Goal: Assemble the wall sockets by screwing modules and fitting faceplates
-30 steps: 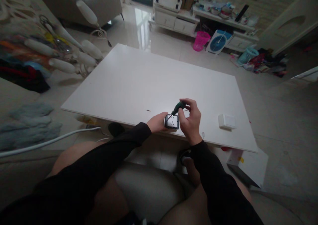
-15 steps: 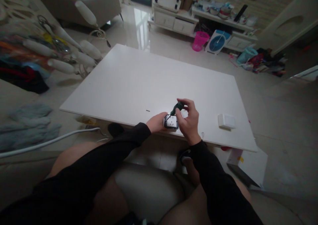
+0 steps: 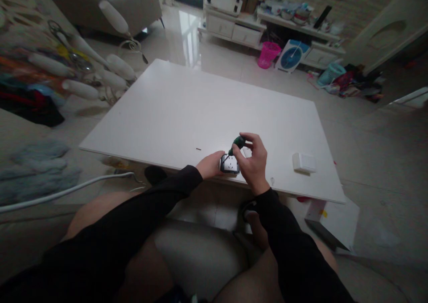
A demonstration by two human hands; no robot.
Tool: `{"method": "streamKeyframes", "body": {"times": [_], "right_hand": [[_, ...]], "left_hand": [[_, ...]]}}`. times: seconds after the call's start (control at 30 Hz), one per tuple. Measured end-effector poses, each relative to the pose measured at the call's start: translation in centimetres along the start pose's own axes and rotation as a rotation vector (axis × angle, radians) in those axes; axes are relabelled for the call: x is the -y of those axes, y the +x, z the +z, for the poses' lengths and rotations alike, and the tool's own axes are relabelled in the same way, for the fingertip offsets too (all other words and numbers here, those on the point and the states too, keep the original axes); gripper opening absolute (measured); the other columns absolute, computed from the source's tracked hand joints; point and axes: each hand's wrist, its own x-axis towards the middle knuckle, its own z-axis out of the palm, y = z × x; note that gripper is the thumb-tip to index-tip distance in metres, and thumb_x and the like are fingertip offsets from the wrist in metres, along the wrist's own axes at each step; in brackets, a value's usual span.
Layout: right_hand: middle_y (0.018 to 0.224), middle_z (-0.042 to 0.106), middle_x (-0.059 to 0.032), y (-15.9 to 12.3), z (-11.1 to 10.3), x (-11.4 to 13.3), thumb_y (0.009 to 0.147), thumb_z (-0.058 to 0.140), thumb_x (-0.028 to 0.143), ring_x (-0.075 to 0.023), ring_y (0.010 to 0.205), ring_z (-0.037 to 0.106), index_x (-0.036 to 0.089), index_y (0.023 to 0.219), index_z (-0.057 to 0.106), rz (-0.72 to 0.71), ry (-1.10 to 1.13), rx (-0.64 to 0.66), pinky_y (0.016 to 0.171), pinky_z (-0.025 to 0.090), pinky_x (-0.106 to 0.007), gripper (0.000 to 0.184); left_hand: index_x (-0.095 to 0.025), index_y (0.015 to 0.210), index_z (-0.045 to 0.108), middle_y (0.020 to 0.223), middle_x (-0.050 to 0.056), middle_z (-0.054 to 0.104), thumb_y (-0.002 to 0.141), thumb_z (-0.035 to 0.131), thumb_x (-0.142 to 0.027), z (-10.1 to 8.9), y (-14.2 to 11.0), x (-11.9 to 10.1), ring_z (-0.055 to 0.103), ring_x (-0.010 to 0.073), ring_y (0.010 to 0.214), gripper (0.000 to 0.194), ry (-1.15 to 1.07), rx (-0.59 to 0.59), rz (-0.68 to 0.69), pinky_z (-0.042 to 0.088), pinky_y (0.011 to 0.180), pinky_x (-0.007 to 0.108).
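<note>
A small wall socket (image 3: 230, 163) with a dark frame and white face lies near the front edge of the white table (image 3: 187, 111). My left hand (image 3: 210, 164) grips its left side and holds it down. My right hand (image 3: 253, 161) is closed round a green-handled screwdriver (image 3: 237, 143), whose tip slants down onto the socket's face. Both forearms wear black sleeves.
A white switch plate (image 3: 303, 162) lies on the table to the right. A small dark screw (image 3: 198, 149) rests left of my hands. A white cable (image 3: 67, 190) runs along the floor at left. A pink basket (image 3: 268, 54) and a blue fan (image 3: 290, 56) stand beyond the table.
The screwdriver and my right hand have shifted slightly left over the socket. My left hand keeps its grip on the socket.
</note>
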Motion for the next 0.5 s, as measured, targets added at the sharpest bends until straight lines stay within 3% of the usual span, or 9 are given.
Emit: {"method": "streamKeyframes", "body": {"times": [0.13,0.33,0.5], "right_hand": [[0.108,0.064,-0.0027,0.05,0.04,0.01,0.088,0.073,0.026,-0.0195,0.099,0.068,0.029,0.111,0.066,0.007,-0.006,-0.017,0.079,0.067,-0.039,0.024],[0.111,0.068,-0.0042,-0.02,0.17,-0.17,0.090,0.064,0.019,-0.0202,0.102,0.069,0.027,0.116,0.062,-0.008,0.012,-0.005,0.085,0.066,-0.042,0.027],[0.107,0.065,-0.0023,0.03,0.19,-0.18,0.086,0.075,0.024,-0.0192,0.098,0.068,0.028,0.109,0.062,0.000,0.006,-0.033,0.079,0.066,-0.038,0.027]], "left_hand": [[-0.020,0.127,0.058,0.127,0.015,0.070,0.068,0.088,-0.026,0.03,0.02,-0.01,0.068,0.0349,0.119,0.066,-0.002,-0.001,0.004,0.053,0.102,0.048],[-0.019,0.122,0.061,0.119,0.013,0.072,0.068,0.088,-0.028,-0.08,-0.01,-0.22,0.070,0.0333,0.111,0.061,-0.013,-0.006,-0.019,0.054,0.097,0.044],[-0.020,0.123,0.061,0.119,0.011,0.072,0.064,0.092,-0.029,-0.03,0.03,-0.07,0.069,0.0328,0.113,0.067,-0.023,-0.014,-0.023,0.054,0.098,0.044]]}}
